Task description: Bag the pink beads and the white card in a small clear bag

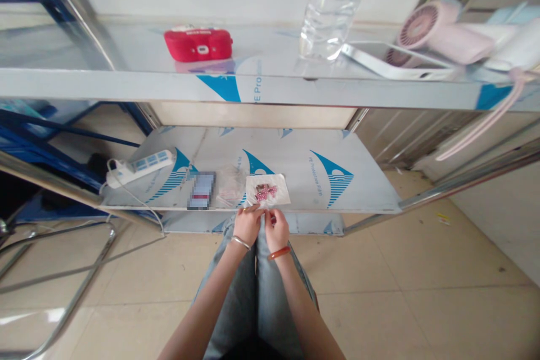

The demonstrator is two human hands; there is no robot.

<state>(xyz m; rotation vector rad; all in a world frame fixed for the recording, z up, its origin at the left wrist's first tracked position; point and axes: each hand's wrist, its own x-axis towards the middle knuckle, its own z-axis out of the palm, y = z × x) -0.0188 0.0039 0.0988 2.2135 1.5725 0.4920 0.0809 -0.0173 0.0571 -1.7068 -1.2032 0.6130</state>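
Item 1, nearest me: my left hand, a silver bangle at the wrist, fingers drawn together on something very small, too small to identify. It sits over my knees, just short of the shelf edge.

Item 2: my right hand, an orange bangle at the wrist, fingertips pinched and meeting the left; both seem to work one tiny piece between them, held low and close where I can see it.

Item 3: white sheet on the lower shelf, just beyond the fingers, carrying a small heap of red and white beads, likely laid out so they don't roll away.

Item 4: clear plastic bag and a blurred card to its left.

Item 5: power strip, further left.

Item 6, upper shelf: red case, water bottle, pink hair dryer.
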